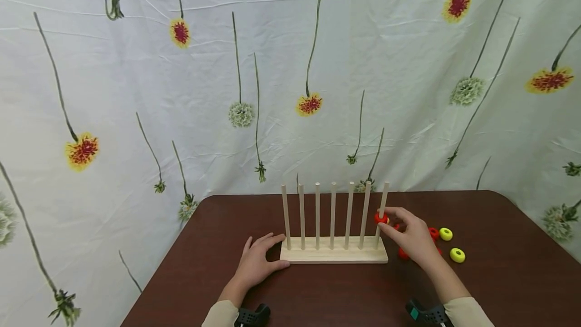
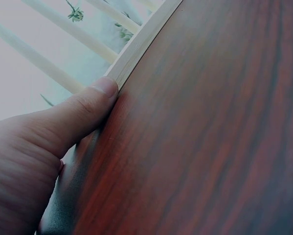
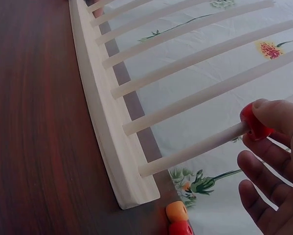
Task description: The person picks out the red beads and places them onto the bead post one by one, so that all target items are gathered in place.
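Observation:
A pale wooden peg rack [image 1: 333,256] with several upright rods stands on the table. My right hand [image 1: 414,236] pinches a red bead [image 3: 255,122] between thumb and finger. The bead is threaded on the rightmost rod [image 3: 195,149], partway up, and the other fingers spread loosely below it. At the rack's left end, my left hand [image 1: 257,261] holds the base between thumb and fingers. In the left wrist view its thumb [image 2: 90,103] presses the front corner of the base; the fingers are hidden there.
Right of the rack lie loose beads, among them a yellow bead [image 1: 457,255], another yellow bead [image 1: 446,234] and a red bead [image 1: 433,233]; my right hand partly covers the group. The dark brown table [image 1: 336,291] ends at a flower-patterned cloth [image 1: 272,64] behind.

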A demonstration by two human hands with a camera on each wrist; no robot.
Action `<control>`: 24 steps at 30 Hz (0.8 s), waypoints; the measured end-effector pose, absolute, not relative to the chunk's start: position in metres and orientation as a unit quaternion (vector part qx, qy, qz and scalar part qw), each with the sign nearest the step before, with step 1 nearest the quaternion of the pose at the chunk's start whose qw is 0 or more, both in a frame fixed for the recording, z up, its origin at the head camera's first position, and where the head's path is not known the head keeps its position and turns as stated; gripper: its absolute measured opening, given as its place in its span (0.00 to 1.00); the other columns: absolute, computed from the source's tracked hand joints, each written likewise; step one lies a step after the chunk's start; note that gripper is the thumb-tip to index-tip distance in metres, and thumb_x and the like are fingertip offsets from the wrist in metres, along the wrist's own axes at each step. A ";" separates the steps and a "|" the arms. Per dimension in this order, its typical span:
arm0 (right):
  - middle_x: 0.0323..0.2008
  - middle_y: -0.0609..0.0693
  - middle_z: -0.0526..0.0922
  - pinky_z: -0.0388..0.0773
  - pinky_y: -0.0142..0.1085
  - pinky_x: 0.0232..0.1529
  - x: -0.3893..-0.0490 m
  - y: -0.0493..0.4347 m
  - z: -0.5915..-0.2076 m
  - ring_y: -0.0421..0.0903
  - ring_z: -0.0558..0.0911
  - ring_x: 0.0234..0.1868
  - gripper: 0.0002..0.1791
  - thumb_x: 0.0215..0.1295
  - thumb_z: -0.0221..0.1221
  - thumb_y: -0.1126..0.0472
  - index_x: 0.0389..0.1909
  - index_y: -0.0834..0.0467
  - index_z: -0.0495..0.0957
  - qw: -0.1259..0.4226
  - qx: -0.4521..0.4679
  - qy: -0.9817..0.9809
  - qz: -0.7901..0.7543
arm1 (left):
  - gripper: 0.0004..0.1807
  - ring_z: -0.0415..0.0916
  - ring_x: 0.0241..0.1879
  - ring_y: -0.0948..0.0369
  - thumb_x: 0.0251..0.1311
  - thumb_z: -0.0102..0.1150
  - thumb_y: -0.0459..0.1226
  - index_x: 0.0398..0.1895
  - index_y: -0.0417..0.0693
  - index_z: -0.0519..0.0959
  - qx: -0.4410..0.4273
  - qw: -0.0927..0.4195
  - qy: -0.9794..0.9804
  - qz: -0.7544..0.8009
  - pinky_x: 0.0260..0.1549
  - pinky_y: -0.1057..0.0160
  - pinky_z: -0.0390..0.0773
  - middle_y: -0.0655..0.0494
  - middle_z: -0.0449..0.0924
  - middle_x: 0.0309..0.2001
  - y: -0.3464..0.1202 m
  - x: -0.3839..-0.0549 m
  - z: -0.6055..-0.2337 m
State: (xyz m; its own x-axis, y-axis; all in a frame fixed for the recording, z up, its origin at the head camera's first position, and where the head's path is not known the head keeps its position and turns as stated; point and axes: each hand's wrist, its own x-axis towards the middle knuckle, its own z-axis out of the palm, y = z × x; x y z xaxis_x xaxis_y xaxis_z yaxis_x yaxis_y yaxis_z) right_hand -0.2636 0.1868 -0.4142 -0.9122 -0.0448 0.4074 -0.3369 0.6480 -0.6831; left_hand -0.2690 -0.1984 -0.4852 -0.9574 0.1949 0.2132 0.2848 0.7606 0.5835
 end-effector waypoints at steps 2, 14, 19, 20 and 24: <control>0.45 0.55 0.85 0.79 0.30 0.33 -0.264 0.188 -0.415 0.46 0.81 0.39 0.20 0.64 0.67 0.57 0.56 0.57 0.81 0.173 0.108 -0.891 0.405 | 0.39 0.65 0.72 0.46 0.50 0.75 0.53 0.67 0.54 0.76 -0.129 0.070 -0.935 -0.321 0.72 0.29 0.41 0.52 0.77 0.66 -0.198 -0.269 -0.485; 0.40 0.53 0.86 0.80 0.31 0.33 -0.267 0.191 -0.424 0.45 0.81 0.37 0.18 0.63 0.68 0.59 0.52 0.60 0.81 0.134 0.129 -0.901 0.391 | 0.39 0.66 0.72 0.47 0.50 0.75 0.53 0.66 0.54 0.76 -0.131 0.072 -0.936 -0.319 0.73 0.29 0.42 0.52 0.77 0.66 -0.198 -0.269 -0.486; 0.40 0.53 0.86 0.79 0.30 0.33 -0.270 0.192 -0.429 0.43 0.80 0.36 0.18 0.63 0.68 0.59 0.50 0.62 0.81 0.108 0.135 -0.909 0.379 | 0.39 0.66 0.72 0.46 0.49 0.75 0.54 0.66 0.54 0.76 -0.131 0.071 -0.935 -0.321 0.72 0.28 0.42 0.51 0.77 0.66 -0.198 -0.269 -0.486; 0.40 0.53 0.86 0.79 0.30 0.33 -0.270 0.192 -0.430 0.43 0.80 0.36 0.17 0.62 0.68 0.59 0.50 0.62 0.81 0.103 0.137 -0.910 0.377 | 0.39 0.66 0.72 0.46 0.49 0.75 0.54 0.66 0.54 0.76 -0.131 0.072 -0.935 -0.321 0.72 0.28 0.42 0.51 0.77 0.66 -0.198 -0.269 -0.486; 0.39 0.52 0.86 0.79 0.30 0.34 -0.270 0.192 -0.432 0.43 0.81 0.36 0.17 0.61 0.69 0.60 0.49 0.63 0.82 0.084 0.135 -0.911 0.381 | 0.39 0.66 0.72 0.46 0.49 0.75 0.54 0.66 0.54 0.76 -0.132 0.073 -0.935 -0.320 0.72 0.28 0.42 0.51 0.77 0.66 -0.198 -0.269 -0.485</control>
